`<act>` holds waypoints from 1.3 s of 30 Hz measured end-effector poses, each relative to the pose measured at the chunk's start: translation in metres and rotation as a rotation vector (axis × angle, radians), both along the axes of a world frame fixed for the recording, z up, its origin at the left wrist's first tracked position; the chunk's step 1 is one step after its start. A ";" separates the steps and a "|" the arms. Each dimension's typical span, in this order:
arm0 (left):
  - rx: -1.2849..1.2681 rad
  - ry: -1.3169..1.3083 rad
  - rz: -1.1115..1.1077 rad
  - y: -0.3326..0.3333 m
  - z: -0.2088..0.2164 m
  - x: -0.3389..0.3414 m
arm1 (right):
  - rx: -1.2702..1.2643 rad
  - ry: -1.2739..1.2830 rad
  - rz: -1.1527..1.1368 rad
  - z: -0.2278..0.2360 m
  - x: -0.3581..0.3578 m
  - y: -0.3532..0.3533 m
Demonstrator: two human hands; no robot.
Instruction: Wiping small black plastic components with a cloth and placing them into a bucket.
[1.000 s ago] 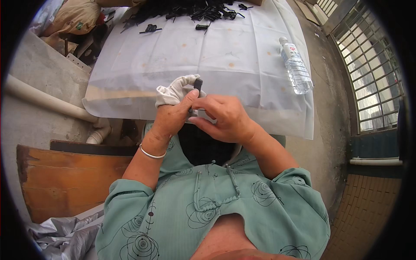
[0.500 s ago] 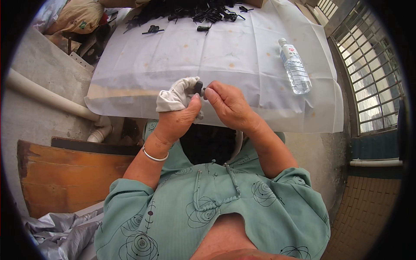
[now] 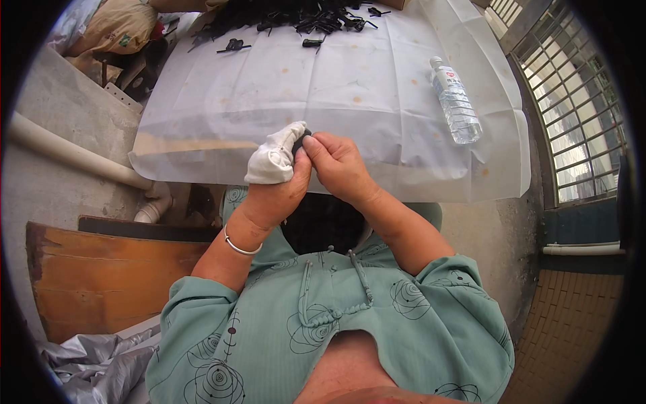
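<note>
Over the near edge of the covered table, my left hand (image 3: 279,190) is closed, with a white cloth (image 3: 272,158) wrapped over its fingers. Its bare thumb presses on a small black part (image 3: 302,140), mostly hidden by cloth and fingers. My right hand (image 3: 343,165) meets it from the right, thumb and fingertips pinched on the same black part. Farther off, a heap of similar black parts (image 3: 296,15) with short tails lies at the table's far side. Two single parts, one a black part (image 3: 234,46) and another black part (image 3: 312,43), lie in front of the heap.
Translucent sheeting (image 3: 377,114) covers the table. A water bottle (image 3: 457,101) lies on its right side. Below my hands, a dark container (image 3: 323,219) sits between my knees. A pipe (image 3: 77,151) and a brown board (image 3: 114,276) are at left, a barred window (image 3: 572,108) at right.
My right hand has shifted slightly left, closer to my left hand. The black part and cloth have turned, and fingers now cover more of the part.
</note>
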State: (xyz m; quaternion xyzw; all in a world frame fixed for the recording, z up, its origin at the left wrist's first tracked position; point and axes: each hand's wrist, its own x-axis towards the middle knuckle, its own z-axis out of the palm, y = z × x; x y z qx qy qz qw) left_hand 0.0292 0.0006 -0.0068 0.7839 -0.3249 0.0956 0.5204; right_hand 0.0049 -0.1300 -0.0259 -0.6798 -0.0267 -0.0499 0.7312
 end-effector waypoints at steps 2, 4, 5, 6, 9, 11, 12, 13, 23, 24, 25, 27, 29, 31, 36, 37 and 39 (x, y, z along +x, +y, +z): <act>0.067 -0.045 0.019 0.002 0.001 -0.003 | 0.017 0.022 0.031 0.007 -0.004 -0.001; -0.187 0.346 -0.059 -0.001 0.006 -0.006 | 0.030 0.040 0.059 0.011 -0.006 -0.007; -0.188 0.346 -0.059 -0.001 0.006 -0.004 | -0.039 -0.097 0.015 0.011 -0.006 -0.012; -0.255 0.374 -0.115 0.000 0.007 0.000 | -0.106 -0.236 -0.025 0.011 -0.005 -0.017; -0.318 0.501 -0.168 0.007 0.008 0.007 | -0.595 -0.078 0.074 0.015 -0.005 -0.033; -0.461 0.679 -0.251 0.009 0.008 0.008 | -0.604 -0.113 0.096 0.011 -0.006 -0.035; -0.461 0.683 -0.253 0.008 0.009 0.008 | -0.552 -0.176 0.033 0.010 -0.007 -0.038; -0.447 0.675 -0.235 0.006 0.011 0.009 | -0.499 -0.239 -0.029 0.009 -0.008 -0.039; -0.167 0.417 -0.305 0.000 0.015 0.004 | -0.240 -0.199 0.039 0.023 0.000 -0.028; -0.167 0.416 -0.303 0.001 0.015 0.004 | -0.307 -0.210 0.048 0.023 -0.001 -0.031; -0.174 0.489 -0.301 0.002 0.014 0.004 | -0.374 -0.221 0.058 0.024 -0.002 -0.032; -0.181 0.563 -0.300 0.004 0.012 0.005 | -0.385 -0.214 0.098 0.025 -0.003 -0.032; -0.172 0.481 -0.219 0.003 0.011 0.007 | -0.398 -0.206 0.136 0.027 -0.004 -0.031; -0.146 0.398 -0.202 -0.001 0.011 0.005 | -0.433 -0.195 0.155 0.029 -0.002 -0.028; 0.014 0.014 -0.117 -0.007 0.004 0.007 | -0.443 -0.163 0.134 0.022 0.001 -0.023; 0.012 0.040 -0.108 -0.008 0.008 0.004 | -0.453 -0.189 0.079 0.018 0.000 -0.020; 0.008 0.058 -0.100 -0.008 0.008 0.002 | -0.427 -0.189 0.043 0.009 -0.001 -0.016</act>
